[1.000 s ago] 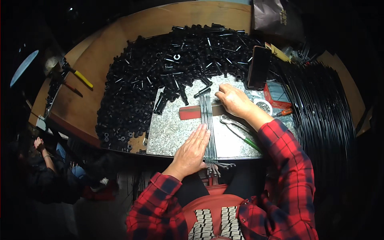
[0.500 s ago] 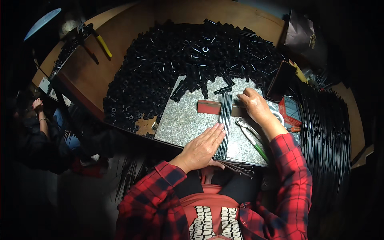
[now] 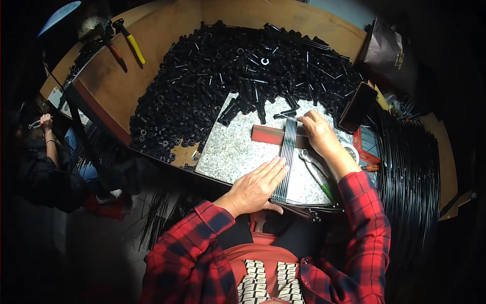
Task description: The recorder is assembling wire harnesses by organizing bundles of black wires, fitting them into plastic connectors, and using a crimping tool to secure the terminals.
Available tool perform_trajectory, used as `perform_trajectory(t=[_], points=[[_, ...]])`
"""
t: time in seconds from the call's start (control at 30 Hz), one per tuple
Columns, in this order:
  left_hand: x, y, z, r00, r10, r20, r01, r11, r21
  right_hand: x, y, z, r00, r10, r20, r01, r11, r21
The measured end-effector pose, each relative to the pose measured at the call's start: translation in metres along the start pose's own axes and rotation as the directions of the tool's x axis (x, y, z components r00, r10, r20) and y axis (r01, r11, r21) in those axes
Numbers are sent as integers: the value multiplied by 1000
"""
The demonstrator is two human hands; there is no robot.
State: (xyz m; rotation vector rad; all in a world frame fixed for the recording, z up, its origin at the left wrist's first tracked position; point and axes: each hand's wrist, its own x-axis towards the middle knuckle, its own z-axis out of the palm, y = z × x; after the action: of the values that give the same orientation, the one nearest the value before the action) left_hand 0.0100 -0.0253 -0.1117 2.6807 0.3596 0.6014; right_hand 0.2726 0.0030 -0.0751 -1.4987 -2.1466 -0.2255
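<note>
A: What changed?
B: Left hand [image 3: 255, 185] has slid inward, now flat on the rod bundle [image 3: 286, 157], fingers together; right hand [image 3: 318, 133] remains pinched on the bundle's far end.
A: Location?
B: Bundle lies across the red bar [image 3: 271, 136] on the speckled surface [image 3: 230, 152]; alignment appears in progress.

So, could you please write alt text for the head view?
Seen from above, a person in a red plaid shirt presses the left hand flat beside a row of thin black rods on a speckled grey slab, while the right hand steadies the rods' far end. A heap of small black tubes covers the wooden table behind.
</note>
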Motion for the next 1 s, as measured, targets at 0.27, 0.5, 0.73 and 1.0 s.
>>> perform_trajectory(t=[0.27, 0.5, 0.73, 1.0], points=[[-1, 2, -2, 999, -27, 22, 26, 998, 62, -12, -15, -28, 982, 175, 75, -169, 982, -87], [7, 7, -3, 997, -12, 81, -3, 984, 179, -37, -13, -31, 967, 233, 103, -199, 943, -265], [10, 13, 2, 994, -19, 107, -6, 974, 226, -35, -12, -24, 952, 292, 88, -256, 922, -290], [10, 12, 1, 992, -39, 123, 4, 963, 268, -45, -1, -51, 931, 365, -10, -354, 895, -274]])
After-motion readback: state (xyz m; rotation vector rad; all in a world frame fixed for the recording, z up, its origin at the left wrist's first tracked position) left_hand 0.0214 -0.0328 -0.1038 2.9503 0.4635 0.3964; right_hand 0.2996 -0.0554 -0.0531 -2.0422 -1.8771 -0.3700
